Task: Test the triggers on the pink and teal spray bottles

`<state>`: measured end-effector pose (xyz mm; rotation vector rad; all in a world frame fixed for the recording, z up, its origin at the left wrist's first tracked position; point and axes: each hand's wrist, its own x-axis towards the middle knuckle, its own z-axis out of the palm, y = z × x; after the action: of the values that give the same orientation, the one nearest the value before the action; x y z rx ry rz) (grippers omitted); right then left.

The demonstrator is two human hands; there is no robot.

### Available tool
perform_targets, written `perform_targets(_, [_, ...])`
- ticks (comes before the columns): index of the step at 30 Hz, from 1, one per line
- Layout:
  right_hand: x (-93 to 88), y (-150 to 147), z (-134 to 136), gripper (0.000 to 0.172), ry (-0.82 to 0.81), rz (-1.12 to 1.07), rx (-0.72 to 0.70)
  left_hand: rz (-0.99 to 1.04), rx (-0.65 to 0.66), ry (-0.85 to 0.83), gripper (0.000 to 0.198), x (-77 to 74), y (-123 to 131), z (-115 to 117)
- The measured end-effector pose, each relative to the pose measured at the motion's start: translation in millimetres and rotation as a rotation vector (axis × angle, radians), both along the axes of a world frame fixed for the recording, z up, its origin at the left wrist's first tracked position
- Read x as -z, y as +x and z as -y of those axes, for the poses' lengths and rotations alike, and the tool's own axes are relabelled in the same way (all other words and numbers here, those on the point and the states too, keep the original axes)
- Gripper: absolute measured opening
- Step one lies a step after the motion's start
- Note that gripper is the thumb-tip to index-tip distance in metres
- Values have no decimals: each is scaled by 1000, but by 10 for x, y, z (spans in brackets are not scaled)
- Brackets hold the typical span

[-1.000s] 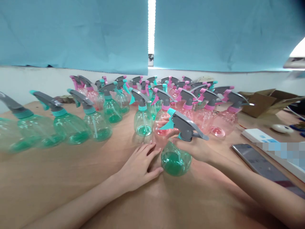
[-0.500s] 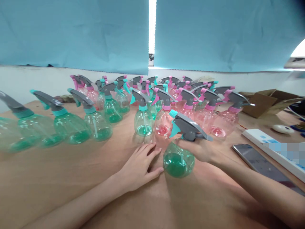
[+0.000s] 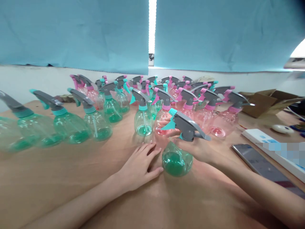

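Observation:
My left hand (image 3: 139, 167) lies palm down on the wooden table with its fingers apart and nothing in it. Just right of it is a green spray bottle (image 3: 177, 163) with a grey and turquoise spray head (image 3: 188, 125). My right hand (image 3: 197, 148) has the bottle's neck between thumb and index finger. Its other fingers reach out behind the turquoise trigger, partly hidden by the head. Beyond my hands stand a clear-green bottle (image 3: 143, 122) and a pink bottle (image 3: 163, 119), the latter partly behind my right fingers.
Several green bottles (image 3: 71, 127) line the left side, and more pink and green ones crowd the back. At the right are a phone (image 3: 262, 165), a white power strip (image 3: 274, 146), a white mouse (image 3: 282, 129) and an open cardboard box (image 3: 262, 101). Blue curtains (image 3: 71, 35) hang behind.
My right fingers have stretched out from the trigger toward the pink bottle. The held bottle has shifted slightly left, its head a little more upright. My left hand has not moved.

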<state>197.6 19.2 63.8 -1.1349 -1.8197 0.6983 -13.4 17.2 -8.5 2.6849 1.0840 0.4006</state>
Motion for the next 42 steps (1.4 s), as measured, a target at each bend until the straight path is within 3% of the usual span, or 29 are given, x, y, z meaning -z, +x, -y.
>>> perform_targets(7, [7, -11, -24, 35, 50, -26, -40, -13, 1, 16, 55, 17, -7, -6])
perform_targets(14, [13, 8, -12, 35, 36, 41, 62, -25, 0, 8, 57, 8, -9, -8])
perform_targets(21, [-3, -2, 2, 35, 29, 22, 40, -28, 2, 7, 57, 27, -14, -2])
perform_targets(33, [-3, -3, -3, 26, 59, 15, 28, -46, 2, 8, 58, 17, -7, -10])
perform_targets(42, [-63, 0, 14, 14, 76, 110, 97, -42, 5, 12, 58, 10, -3, -15])
